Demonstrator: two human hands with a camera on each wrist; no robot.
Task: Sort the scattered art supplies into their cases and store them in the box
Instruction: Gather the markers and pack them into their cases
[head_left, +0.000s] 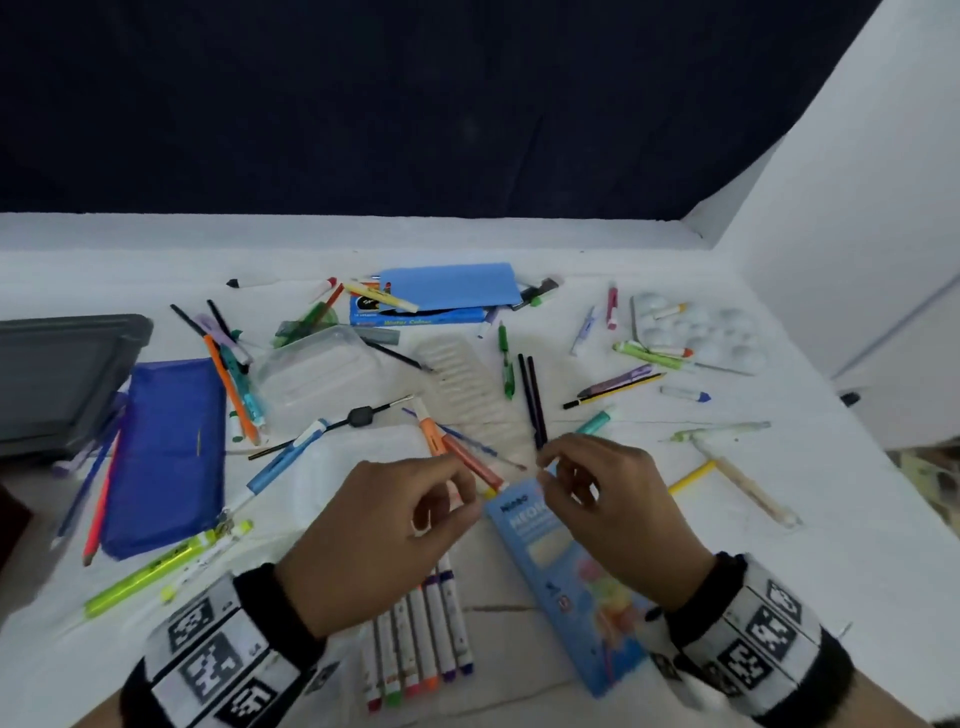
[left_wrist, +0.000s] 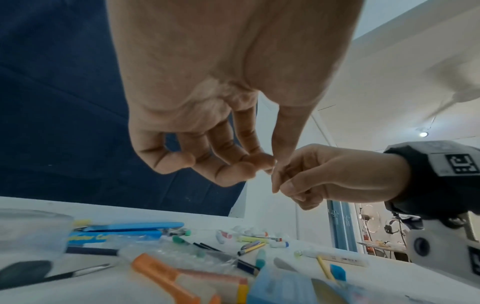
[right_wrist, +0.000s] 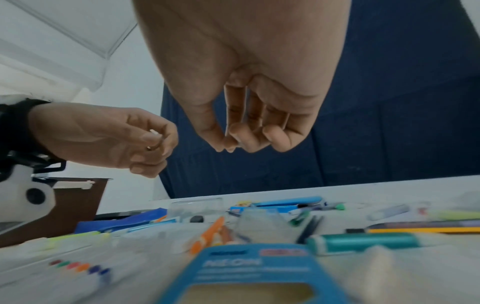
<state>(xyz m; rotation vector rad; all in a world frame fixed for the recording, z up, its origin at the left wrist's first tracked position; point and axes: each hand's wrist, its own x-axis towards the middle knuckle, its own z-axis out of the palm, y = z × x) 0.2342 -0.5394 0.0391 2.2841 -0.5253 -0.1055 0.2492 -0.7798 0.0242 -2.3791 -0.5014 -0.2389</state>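
Note:
My left hand (head_left: 457, 493) hovers over the middle of the white table (head_left: 810, 551) with curled fingers, pinching a small white piece (right_wrist: 153, 134) between thumb and forefinger. My right hand (head_left: 553, 470) hangs a little to its right, thumb and forefinger tips pressed together; nothing shows between them. Below the right hand lies a blue box marked NEON (head_left: 563, 566). Several white markers with coloured caps (head_left: 421, 639) lie in a row under the left wrist. An orange marker (head_left: 430, 431) and a red marker (head_left: 474, 462) lie just beyond the hands.
A blue zip pouch (head_left: 166, 452) and a grey box (head_left: 62, 374) are at the left. Clear plastic cases (head_left: 317, 374), a ribbed clear tray (head_left: 470, 387), a blue water colour box (head_left: 415, 314) and a white palette (head_left: 696, 332) sit among scattered pens, pencils and paint tubes.

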